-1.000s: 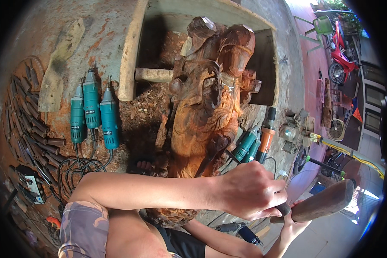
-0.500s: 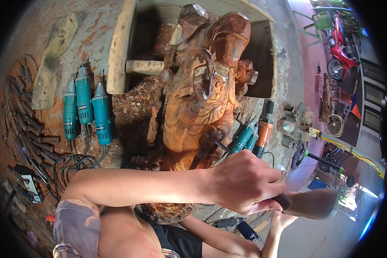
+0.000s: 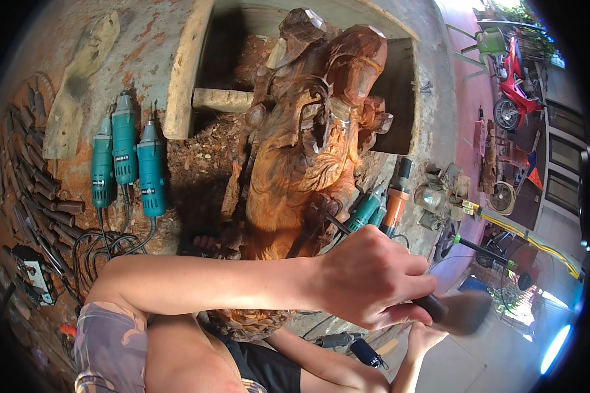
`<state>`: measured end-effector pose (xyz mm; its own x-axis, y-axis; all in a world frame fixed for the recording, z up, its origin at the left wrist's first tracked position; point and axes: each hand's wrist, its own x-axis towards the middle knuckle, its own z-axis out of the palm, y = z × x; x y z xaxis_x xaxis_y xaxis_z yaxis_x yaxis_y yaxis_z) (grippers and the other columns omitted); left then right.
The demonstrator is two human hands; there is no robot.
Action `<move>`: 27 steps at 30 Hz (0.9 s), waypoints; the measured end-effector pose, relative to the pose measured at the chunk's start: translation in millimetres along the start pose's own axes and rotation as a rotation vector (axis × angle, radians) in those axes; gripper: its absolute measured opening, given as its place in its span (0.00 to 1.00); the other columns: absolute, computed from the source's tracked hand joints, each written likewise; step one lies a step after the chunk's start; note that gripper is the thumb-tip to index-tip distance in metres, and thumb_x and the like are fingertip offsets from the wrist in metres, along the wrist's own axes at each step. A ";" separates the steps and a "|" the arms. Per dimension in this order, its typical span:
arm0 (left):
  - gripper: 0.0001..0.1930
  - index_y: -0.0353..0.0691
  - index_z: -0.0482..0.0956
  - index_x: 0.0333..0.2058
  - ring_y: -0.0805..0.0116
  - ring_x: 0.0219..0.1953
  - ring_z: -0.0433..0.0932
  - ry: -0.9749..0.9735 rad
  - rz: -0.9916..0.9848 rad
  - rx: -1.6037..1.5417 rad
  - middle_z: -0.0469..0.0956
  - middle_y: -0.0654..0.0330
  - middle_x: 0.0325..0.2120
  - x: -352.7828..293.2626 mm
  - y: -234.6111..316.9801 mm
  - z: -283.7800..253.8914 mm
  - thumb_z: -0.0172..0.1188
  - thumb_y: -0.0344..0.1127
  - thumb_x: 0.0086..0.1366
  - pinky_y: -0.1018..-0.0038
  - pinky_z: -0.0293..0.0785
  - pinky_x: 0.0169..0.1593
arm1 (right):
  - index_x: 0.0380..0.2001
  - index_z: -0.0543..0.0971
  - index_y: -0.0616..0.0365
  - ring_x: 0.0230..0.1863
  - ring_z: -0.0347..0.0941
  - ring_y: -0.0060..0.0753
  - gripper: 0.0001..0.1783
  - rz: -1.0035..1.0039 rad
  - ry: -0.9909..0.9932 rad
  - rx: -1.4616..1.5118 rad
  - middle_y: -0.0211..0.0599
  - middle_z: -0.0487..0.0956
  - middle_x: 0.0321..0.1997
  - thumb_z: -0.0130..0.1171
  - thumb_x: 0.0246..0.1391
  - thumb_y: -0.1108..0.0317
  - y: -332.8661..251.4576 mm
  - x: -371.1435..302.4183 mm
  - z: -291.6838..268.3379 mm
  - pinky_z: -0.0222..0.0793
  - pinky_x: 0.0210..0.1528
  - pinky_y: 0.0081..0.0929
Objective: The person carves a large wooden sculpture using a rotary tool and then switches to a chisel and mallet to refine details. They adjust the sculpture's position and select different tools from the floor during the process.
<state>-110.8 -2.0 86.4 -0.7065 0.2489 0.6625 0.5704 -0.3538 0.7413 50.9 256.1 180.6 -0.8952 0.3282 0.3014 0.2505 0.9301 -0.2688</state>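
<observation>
A large reddish-brown wood carving point(image 3: 295, 177) of a figure lies in front of me. My left hand point(image 3: 373, 278), its arm crossing from the left, is closed round a chisel point(image 3: 431, 305). The blade slants up and left against the carving's lower right side; the dark handle end sticks out past my thumb. Beside that end is a brown wooden mallet point(image 3: 467, 313), smeared by motion. My right hand point(image 3: 426, 337) shows below it, mostly behind the left; its fingers and the mallet's grip are partly hidden, but it appears closed on the mallet.
Teal rotary tools point(image 3: 124, 147) with cables lie at left, near many carving chisels point(image 3: 42, 190). A wooden frame point(image 3: 183, 85) surrounds the carving's far end, with wood chips point(image 3: 203, 157) nearby. More power tools, including an orange one point(image 3: 395, 208), lie right. A fan point(image 3: 503, 196) and red motorbike point(image 3: 514, 92) stand beyond.
The mallet has come closer to the chisel's handle end and is more blurred. My left hand stays closed on the chisel, blade against the carving. The whole view has shifted slightly.
</observation>
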 end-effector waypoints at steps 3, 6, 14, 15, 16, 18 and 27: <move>0.20 0.42 0.73 0.28 0.59 0.19 0.76 0.037 -0.018 -0.008 0.71 0.62 0.20 1.8 1.1 -3.8 0.61 0.54 0.64 0.64 0.68 0.20 | 0.53 0.71 0.67 0.52 0.73 0.35 0.37 0.017 0.112 0.068 0.41 0.76 0.51 0.79 0.43 0.64 -9.4 -0.3 -4.2 0.66 0.60 0.34; 0.20 0.42 0.73 0.28 0.59 0.20 0.76 0.064 -0.038 -0.011 0.70 0.62 0.20 4.6 3.2 -7.9 0.61 0.54 0.64 0.64 0.67 0.20 | 0.54 0.71 0.68 0.53 0.73 0.35 0.36 0.021 0.106 -0.002 0.42 0.76 0.52 0.78 0.43 0.68 -14.5 4.4 -14.1 0.66 0.60 0.35; 0.18 0.37 0.76 0.38 0.65 0.26 0.75 0.128 0.066 0.023 0.72 0.61 0.26 13.4 11.8 -4.1 0.65 0.47 0.61 0.70 0.70 0.26 | 0.51 0.74 0.68 0.45 0.77 0.34 0.28 -0.077 -0.025 -0.242 0.41 0.80 0.42 0.72 0.46 0.77 -40.0 16.9 -35.8 0.69 0.54 0.30; 0.18 0.36 0.76 0.38 0.65 0.25 0.75 0.181 0.079 0.013 0.72 0.61 0.26 13.6 10.4 -3.6 0.65 0.46 0.61 0.70 0.70 0.26 | 0.50 0.74 0.68 0.43 0.77 0.33 0.27 -0.110 0.020 -0.271 0.40 0.80 0.40 0.72 0.46 0.77 -47.6 15.6 -35.2 0.69 0.53 0.29; 0.18 0.35 0.75 0.38 0.65 0.25 0.75 0.224 0.104 0.012 0.72 0.61 0.26 14.0 9.4 -2.9 0.65 0.45 0.61 0.71 0.70 0.26 | 0.50 0.74 0.68 0.42 0.76 0.33 0.27 -0.037 0.042 -0.210 0.39 0.80 0.39 0.71 0.46 0.76 -55.5 15.2 -35.2 0.69 0.52 0.28; 0.18 0.35 0.75 0.39 0.64 0.24 0.75 0.289 0.131 -0.001 0.72 0.61 0.26 13.0 7.3 -4.1 0.66 0.43 0.60 0.70 0.70 0.25 | 0.50 0.74 0.67 0.40 0.76 0.31 0.26 0.114 0.074 -0.088 0.38 0.79 0.37 0.71 0.46 0.76 -69.9 14.6 -34.6 0.69 0.51 0.27; 0.19 0.35 0.74 0.41 0.60 0.23 0.76 0.361 0.130 -0.091 0.73 0.59 0.26 12.5 6.9 -15.2 0.67 0.43 0.59 0.68 0.73 0.26 | 0.41 0.74 0.66 0.33 0.72 0.26 0.16 0.088 -0.041 -0.028 0.35 0.76 0.35 0.66 0.49 0.80 -98.8 36.1 -39.6 0.70 0.41 0.24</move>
<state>-122.0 -15.1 98.2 -0.7419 -0.1302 0.6577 0.6368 -0.4439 0.6305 8.4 182.6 254.3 -0.8837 0.4019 0.2400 0.3380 0.9025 -0.2670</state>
